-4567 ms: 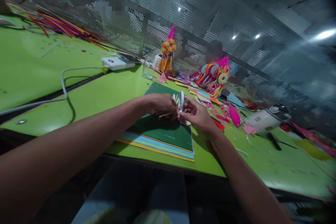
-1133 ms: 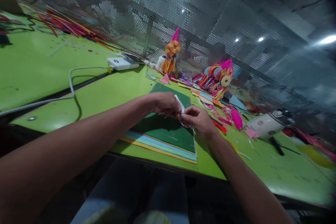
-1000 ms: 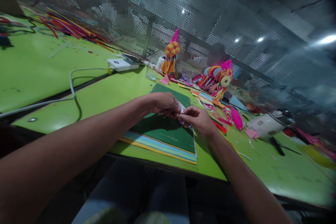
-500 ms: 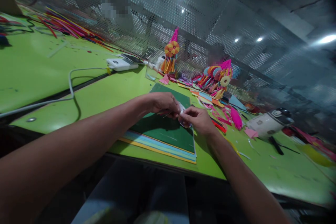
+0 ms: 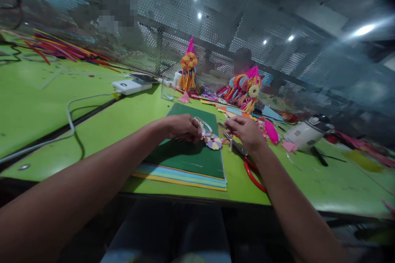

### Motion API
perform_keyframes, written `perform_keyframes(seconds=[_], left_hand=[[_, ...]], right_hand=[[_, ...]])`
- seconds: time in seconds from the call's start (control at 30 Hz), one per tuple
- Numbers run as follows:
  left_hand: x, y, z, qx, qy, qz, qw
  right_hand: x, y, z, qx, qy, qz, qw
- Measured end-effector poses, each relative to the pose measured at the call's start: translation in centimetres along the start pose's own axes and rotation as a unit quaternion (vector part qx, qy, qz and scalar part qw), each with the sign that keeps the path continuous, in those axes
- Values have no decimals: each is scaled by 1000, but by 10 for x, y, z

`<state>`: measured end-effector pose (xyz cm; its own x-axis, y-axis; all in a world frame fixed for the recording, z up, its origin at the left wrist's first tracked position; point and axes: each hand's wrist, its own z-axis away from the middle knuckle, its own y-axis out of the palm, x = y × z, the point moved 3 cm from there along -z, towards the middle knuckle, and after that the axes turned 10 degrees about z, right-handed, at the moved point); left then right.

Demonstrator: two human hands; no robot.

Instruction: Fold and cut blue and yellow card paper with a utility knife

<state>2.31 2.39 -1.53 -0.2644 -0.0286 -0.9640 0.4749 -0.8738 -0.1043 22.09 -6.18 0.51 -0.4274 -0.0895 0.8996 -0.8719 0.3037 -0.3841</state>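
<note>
Above a stack of coloured sheets (image 5: pixel 185 164) topped by a dark green one, my left hand (image 5: pixel 187 127) is closed on a purple-and-yellow paper flower (image 5: pixel 213 142). A pale, curved loop (image 5: pixel 207 123) shows just behind its fingertips. To the right, apart from the flower, my right hand (image 5: pixel 243 131) is pinched closed near the sheets' edge. What its fingertips hold, if anything, is too small to make out. Red-handled scissors (image 5: pixel 251 172) lie partly beneath this hand and wrist, beside a small white piece (image 5: pixel 231 144).
Tasselled paper ornaments (image 5: pixel 189 63) and a heap of similar ones (image 5: pixel 247 86) stand at the back. A clear cup (image 5: pixel 168 89), a white device with a cable (image 5: pixel 129 86) and colourful strips (image 5: pixel 61 47) are leftward. A white flask (image 5: pixel 307 131) lies tilted at right.
My hands were together and are now apart, the right one having moved away to the right. The paper flower and the scissors now show more fully. The view has shifted slightly.
</note>
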Motion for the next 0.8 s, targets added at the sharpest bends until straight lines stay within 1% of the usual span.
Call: perform_keyframes(seconds=[0.07, 0.1, 0.17, 0.2, 0.23, 0.3, 0.33, 0.37, 0.43, 0.47, 0.5, 0.6, 0.7, 0.8], left_hand=[[0, -2, 0, 2, 1, 0, 1000], [0, -3, 0, 1, 0, 5, 1000], [-1, -5, 0, -2, -4, 20, 1000], [-1, -5, 0, -3, -7, 25, 1000], [-2, -6, 1, -2, -10, 27, 1000], [-3, -6, 1, 4, -9, 25, 1000], [-3, -6, 1, 7, -8, 23, 1000], [-3, -6, 1, 8, -8, 21, 1000], [-2, -7, 1, 7, -10, 23, 1000], [-2, -7, 1, 6, -11, 25, 1000], [-1, -8, 1, 6, -11, 27, 1000], [0, -9, 1, 8, -12, 27, 1000], [1, -8, 0, 18, -5, 24, 1000], [1, -7, -1, 22, 6, 24, 999]], right_hand=[[-2, -20, -4, -7, 22, -7, 1000], [-4, -30, -5, -1, 28, 13, 1000], [-9, -49, 0, 35, 35, 108, 993], [-11, -56, 4, 65, 35, 174, 982], [-14, -62, 10, 101, 31, 243, 964], [-20, -70, 22, 161, 10, 366, 917], [-22, -73, 28, 171, -5, 417, 893], [-23, -76, 33, 163, -21, 462, 871], [-24, -81, 41, 131, -44, 528, 838], [-23, -83, 45, 125, -50, 548, 826], [-23, -84, 50, 134, -54, 559, 816], [-22, -85, 70, 192, -51, 565, 801], [-23, -86, 92, 197, -10, 573, 795], [-29, -83, 102, 190, 31, 581, 790]])
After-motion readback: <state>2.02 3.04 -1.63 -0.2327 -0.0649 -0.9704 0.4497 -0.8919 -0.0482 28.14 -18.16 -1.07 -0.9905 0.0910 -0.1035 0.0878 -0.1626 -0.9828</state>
